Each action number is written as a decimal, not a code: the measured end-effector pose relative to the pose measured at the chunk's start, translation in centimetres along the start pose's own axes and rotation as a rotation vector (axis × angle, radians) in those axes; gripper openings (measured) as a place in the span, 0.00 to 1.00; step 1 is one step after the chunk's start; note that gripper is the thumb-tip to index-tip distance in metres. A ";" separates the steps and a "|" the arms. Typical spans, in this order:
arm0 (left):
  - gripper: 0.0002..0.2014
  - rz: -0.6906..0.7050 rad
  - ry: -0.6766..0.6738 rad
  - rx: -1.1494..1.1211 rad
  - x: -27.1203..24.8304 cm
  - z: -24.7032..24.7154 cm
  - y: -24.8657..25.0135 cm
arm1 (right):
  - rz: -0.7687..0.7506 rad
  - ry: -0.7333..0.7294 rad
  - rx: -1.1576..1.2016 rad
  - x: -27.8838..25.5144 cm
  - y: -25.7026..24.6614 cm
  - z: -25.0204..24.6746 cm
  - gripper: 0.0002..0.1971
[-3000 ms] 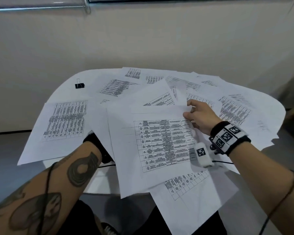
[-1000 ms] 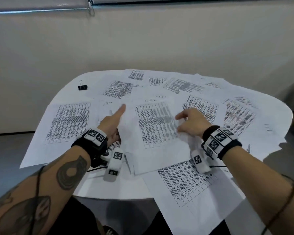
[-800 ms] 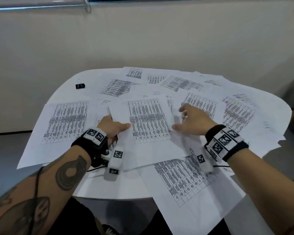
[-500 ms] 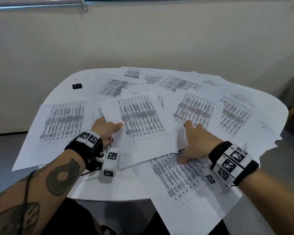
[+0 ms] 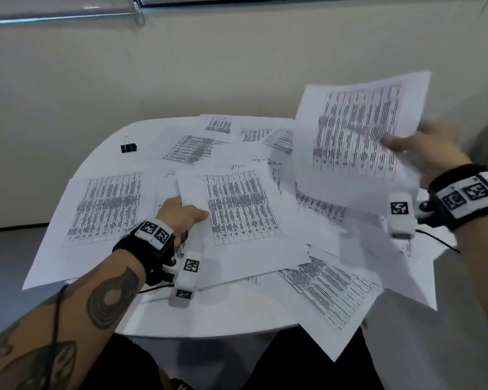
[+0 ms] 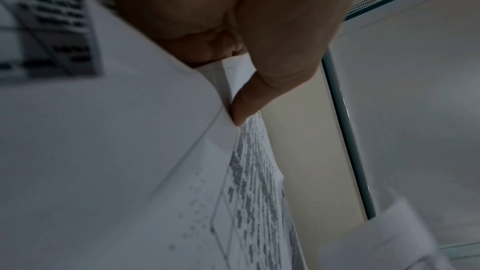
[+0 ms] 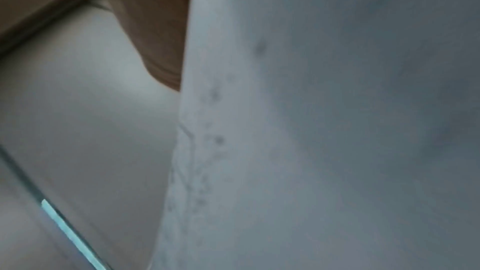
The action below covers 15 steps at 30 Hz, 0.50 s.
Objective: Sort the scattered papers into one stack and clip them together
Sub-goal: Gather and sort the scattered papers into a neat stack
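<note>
Lifted sheet (image 5: 358,130) now upright, right hand (image 5: 428,153)

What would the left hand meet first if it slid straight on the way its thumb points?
Probably nothing new: the left hand already grips the central printed sheet, thumb on top. Straight on lies that sheet's table of text, then overlapping papers beyond; depth is unclear.

No words or numbers can be read — the printed tables on the papers (image 5: 240,209) are too blurred, and the wrist bands (image 5: 475,192) carry only black-and-white square code marks, no legible text.
</note>
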<state>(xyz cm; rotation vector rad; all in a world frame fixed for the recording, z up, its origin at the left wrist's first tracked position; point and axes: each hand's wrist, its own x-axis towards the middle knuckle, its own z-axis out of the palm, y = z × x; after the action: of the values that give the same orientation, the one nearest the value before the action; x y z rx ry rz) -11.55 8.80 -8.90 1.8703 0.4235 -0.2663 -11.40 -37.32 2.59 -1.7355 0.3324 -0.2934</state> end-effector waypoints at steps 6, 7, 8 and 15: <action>0.32 -0.047 0.023 -0.143 -0.8 0.2 0.7 | 0.027 -0.141 0.076 -0.8 -0.7 6.9 0.21; 0.34 -0.078 0.016 -0.210 -1.4 0.4 1.1 | 0.021 -0.199 -0.049 -1.7 -0.1 8.7 0.22; 0.36 -0.116 -0.013 -0.308 -1.5 0.4 1.2 | 0.022 -0.271 -0.181 -2.5 0.7 10.3 0.24; 0.41 -0.095 -0.081 0.149 -2.3 0.0 2.8 | -0.074 -0.623 -0.699 -4.3 4.9 17.2 0.29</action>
<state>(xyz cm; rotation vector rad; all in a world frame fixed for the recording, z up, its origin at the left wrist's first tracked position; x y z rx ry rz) -12.50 7.60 -5.66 1.9795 0.4475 -0.4470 -9.28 -20.93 -5.43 -2.4150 -0.1098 0.3631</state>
